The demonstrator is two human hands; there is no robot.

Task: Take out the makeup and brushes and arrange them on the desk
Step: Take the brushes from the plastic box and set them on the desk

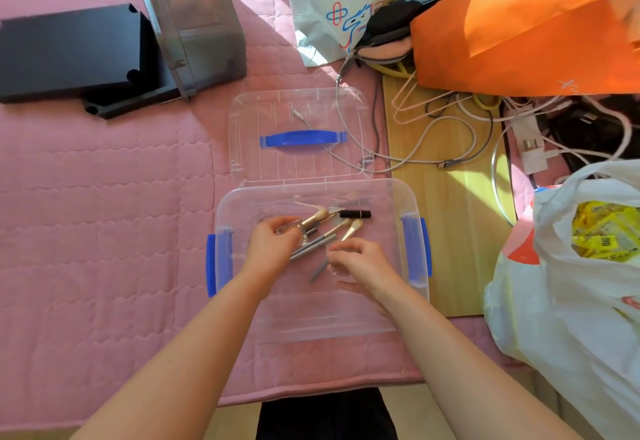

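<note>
A clear plastic box [408, 204] with blue side latches sits open on the pink quilt. Inside lie several makeup brushes [349, 228] with pale handles, a black lipstick tube [355, 214] and grey pencil-like sticks [313, 247]. My left hand [272, 244] is inside the box, fingers closed around a small clear glass bottle [289, 226]. My right hand [360, 263] is also in the box, curled over a small clear item and a thin grey stick [318, 271]; what it grips is hard to tell.
The box's clear lid [298, 107] with a blue handle lies flat just beyond the box. Black boxes [69, 52] and a grey container [197, 20] stand far left. Cables [433, 135], an orange bag [526, 24] and white plastic bags [571, 284] crowd the right.
</note>
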